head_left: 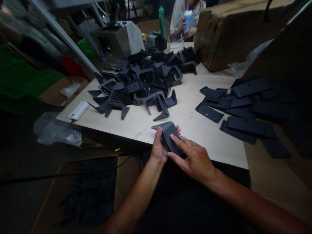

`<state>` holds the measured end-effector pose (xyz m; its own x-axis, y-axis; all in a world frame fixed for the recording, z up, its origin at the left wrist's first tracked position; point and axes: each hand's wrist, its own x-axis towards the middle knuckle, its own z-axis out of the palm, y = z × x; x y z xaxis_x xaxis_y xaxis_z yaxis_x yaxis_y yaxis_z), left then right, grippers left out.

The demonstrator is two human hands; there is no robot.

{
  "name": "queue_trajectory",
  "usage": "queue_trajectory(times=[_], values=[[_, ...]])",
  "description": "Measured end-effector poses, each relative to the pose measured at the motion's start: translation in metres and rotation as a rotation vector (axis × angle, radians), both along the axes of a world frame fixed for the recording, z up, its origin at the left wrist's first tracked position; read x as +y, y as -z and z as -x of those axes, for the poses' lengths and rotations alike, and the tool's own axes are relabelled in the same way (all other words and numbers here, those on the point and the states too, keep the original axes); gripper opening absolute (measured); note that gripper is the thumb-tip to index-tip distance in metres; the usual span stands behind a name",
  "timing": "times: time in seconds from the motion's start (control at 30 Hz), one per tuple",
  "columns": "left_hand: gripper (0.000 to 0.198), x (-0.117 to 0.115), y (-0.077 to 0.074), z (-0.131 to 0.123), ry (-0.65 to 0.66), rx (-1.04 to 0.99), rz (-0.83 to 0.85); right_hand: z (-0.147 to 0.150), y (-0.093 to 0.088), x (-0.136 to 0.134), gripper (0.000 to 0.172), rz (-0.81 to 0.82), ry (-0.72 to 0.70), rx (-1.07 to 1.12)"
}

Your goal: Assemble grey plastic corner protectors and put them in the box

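Note:
Between my two hands, just over the table's front edge, is a dark grey plastic bracket (168, 135) with a bent upper end. My left hand (159, 148) is wrapped around it from the left, thumb along the near side and fingertips showing at the far side. My right hand (193, 156) presses its fingers on the flat face and the thumb at the lower edge. Beyond them lies a heap of similar angled dark brackets (146, 76). Off to the right, flat dark ribbed plates (209, 112) overlap in a loose pile.
A white power bank (79, 110) sits at the table's left edge. Below left stands an open cardboard box (126, 175) of dark parts. A large closed carton (224, 35) is at the back right. Across the table a person holds a blue cup (187, 21).

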<state>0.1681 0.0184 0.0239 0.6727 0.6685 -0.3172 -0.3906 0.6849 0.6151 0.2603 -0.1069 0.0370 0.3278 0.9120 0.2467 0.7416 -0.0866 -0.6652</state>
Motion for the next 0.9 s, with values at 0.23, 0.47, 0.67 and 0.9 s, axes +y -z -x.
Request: queue_trajectory(times=[0.23, 0.47, 0.67, 0.9], values=[[0.064, -0.003, -0.006, -0.001, -0.024, -0.036, -0.083, -0.018, -0.004, 0.018, 0.052, -0.214, 0.071, 0.757], [0.071, -0.012, -0.004, -0.002, 0.111, -0.092, -0.101, -0.025, -0.013, 0.034, 0.036, -0.177, -0.047, 1.066], [0.042, 0.005, -0.031, -0.008, -0.063, -0.058, 0.021, -0.021, -0.007, 0.023, 0.037, -0.042, -0.168, 1.116], [0.018, 0.006, -0.043, -0.011, -0.25, 0.18, -0.121, 0.001, 0.003, 0.016, 0.03, -0.183, -0.065, 0.907]])
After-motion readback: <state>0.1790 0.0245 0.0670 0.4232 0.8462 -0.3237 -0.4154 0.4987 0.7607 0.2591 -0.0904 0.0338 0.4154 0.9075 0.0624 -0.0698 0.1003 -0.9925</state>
